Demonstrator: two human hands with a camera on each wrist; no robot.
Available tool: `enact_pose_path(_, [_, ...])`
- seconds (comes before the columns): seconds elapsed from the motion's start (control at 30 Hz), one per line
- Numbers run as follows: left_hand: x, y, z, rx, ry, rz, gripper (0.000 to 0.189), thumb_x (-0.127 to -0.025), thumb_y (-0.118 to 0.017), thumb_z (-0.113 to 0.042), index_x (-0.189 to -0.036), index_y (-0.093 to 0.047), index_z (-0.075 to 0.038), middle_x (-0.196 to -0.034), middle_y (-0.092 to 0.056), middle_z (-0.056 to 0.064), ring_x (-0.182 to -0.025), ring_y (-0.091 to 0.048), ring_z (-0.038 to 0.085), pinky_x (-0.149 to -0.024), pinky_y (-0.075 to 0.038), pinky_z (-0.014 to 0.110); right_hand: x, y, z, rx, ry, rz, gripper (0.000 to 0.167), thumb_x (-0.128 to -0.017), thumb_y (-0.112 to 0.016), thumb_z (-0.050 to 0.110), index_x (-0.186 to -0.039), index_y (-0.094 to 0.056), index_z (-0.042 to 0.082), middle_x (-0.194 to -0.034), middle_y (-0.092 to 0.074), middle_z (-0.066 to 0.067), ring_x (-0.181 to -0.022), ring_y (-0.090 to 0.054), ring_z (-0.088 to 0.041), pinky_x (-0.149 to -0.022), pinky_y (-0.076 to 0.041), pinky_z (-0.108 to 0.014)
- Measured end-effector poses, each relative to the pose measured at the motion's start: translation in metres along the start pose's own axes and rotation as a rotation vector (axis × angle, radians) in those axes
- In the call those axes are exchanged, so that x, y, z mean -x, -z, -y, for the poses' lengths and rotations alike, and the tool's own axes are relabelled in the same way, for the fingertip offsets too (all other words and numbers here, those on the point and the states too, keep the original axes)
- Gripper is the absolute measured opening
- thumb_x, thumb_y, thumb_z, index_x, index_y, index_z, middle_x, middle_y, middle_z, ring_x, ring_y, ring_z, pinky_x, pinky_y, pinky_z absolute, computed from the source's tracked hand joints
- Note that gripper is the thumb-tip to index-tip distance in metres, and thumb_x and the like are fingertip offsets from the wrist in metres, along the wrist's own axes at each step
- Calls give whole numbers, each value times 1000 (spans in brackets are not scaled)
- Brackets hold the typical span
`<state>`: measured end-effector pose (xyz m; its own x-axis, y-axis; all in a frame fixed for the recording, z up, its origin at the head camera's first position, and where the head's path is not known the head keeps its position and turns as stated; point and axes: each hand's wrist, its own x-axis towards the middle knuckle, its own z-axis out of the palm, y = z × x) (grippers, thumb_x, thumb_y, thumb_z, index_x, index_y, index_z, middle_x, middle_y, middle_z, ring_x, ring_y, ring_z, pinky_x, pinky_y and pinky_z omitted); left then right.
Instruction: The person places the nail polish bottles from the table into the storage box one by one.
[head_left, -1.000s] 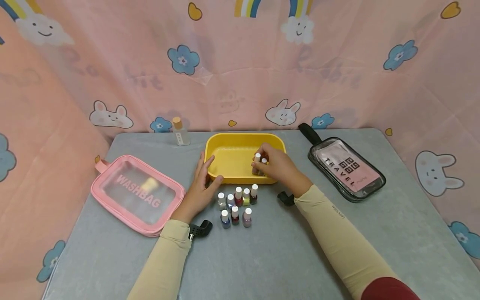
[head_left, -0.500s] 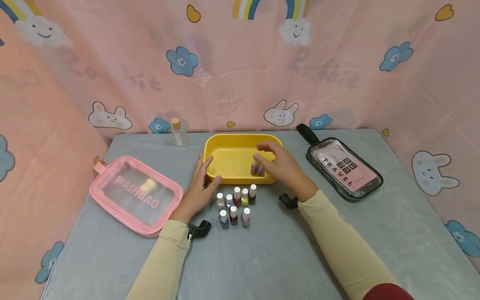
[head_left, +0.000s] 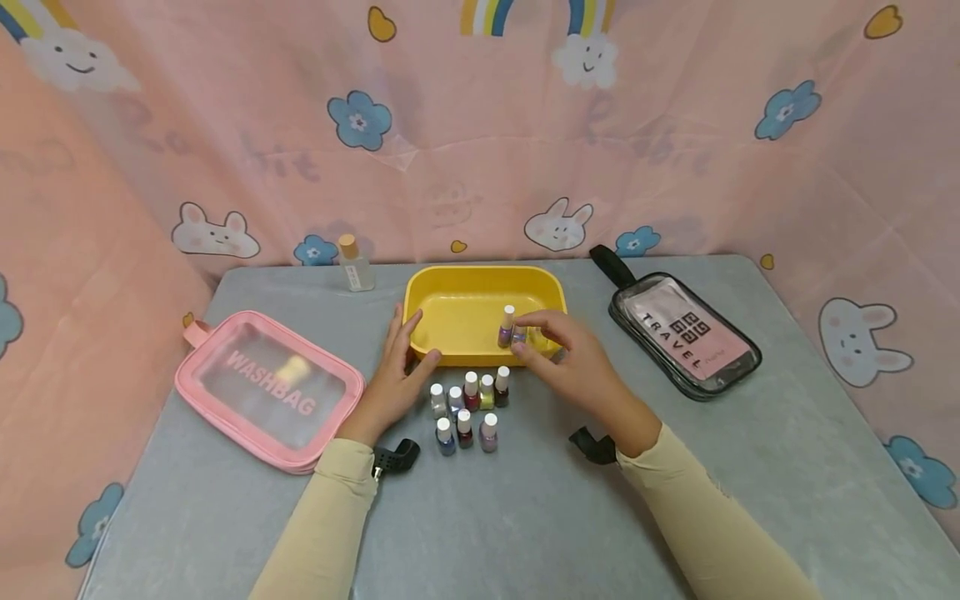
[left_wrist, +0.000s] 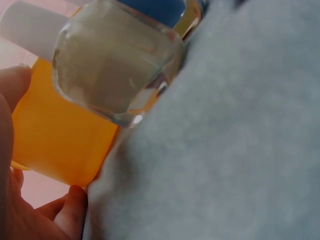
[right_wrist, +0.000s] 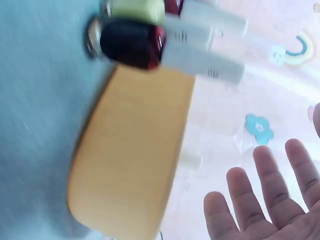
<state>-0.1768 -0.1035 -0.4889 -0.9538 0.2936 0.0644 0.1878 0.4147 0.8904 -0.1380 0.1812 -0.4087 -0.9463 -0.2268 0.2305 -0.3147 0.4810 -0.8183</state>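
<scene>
Two purple nail polish bottles (head_left: 506, 332) stand side by side toward the right end of the yellow tray (head_left: 453, 335); one shows its white cap, the other is partly behind fingers. My right hand (head_left: 581, 362) hovers over the tray's near right rim, holding nothing; the right wrist view has its fingers (right_wrist: 245, 197) straight and spread. My left hand (head_left: 392, 379) rests against the tray's left end, thumb at the near rim. Several more white-capped bottles stand in two rows before the tray, among them a clear one (left_wrist: 115, 65), a dark one (right_wrist: 127, 42) and a lilac one (head_left: 489, 435).
On the left lies a pink, see-through wash bag (head_left: 270, 392), close to my left forearm. A black-edged travel pouch (head_left: 686, 333) lies to the right. At the back left stands a glass bottle (head_left: 356, 273) with a gold-brown cap. A pink printed curtain (head_left: 450, 167) hangs behind the table.
My right hand has let go of a purple nail polish bottle inside the tray and drawn back toward the near right rim. My left hand has stayed at the tray.
</scene>
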Motion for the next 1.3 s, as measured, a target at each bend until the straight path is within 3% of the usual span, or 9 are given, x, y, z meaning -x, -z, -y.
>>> enact_pose_path(0.17, [0,0,-1,-5,4,-5,75,-109,-59,-41,-171,-19,-25,-177,14,-2,-162,2,31,-125,-13,62,15,-13,0,-30,27,39,38,-95,-82,12,-131,-70,6,-133,-69,-9,-129,-61,-28,-108,-50,-56])
enact_pose_path(0.4, [0,0,-1,0,2,-6,75,-109,-59,-38,-171,-20,-24,-177,13,0,-162,2,31,-126,-12,62,24,-31,-9,-85,-55,103,42,-93,-84,11,-131,-68,2,-129,-68,-13,-124,-64,-28,-106,-52,-52])
enact_pose_path(0.5, [1,0,-1,-2,2,-4,75,-109,-59,-39,-171,-19,-25,-177,13,0,-162,2,31,-126,-12,62,23,-38,-17,-100,-100,103,39,-94,-82,11,-130,-68,3,-127,-69,-12,-120,-66,-28,-104,-53,-50])
enact_pose_path(0.73, [0,0,0,-9,-6,-3,75,-109,-59,-39,-171,-19,-24,-177,13,0,-162,2,31,-125,-12,62,23,-48,-32,-138,-182,65,13,-99,-75,8,-112,-73,8,-112,-73,-3,-107,-66,-24,-103,-55,-46])
enact_pose_path(1.13, [0,-1,-1,6,7,-1,74,-109,-59,-37,-171,-20,-24,-177,14,-5,-162,2,30,-126,-15,58,24,-50,-31,-124,-186,35,12,-97,-78,9,-109,-74,9,-109,-73,-2,-105,-67,-22,-101,-57,-43])
enact_pose_path(1.3, [0,0,-1,2,4,0,75,-109,-60,-36,-171,-20,-23,-177,14,-2,-162,2,31,-126,-14,59,25,-50,-33,-128,-186,40,13,-97,-78,10,-109,-74,9,-109,-74,-2,-105,-67,-22,-101,-56,-44])
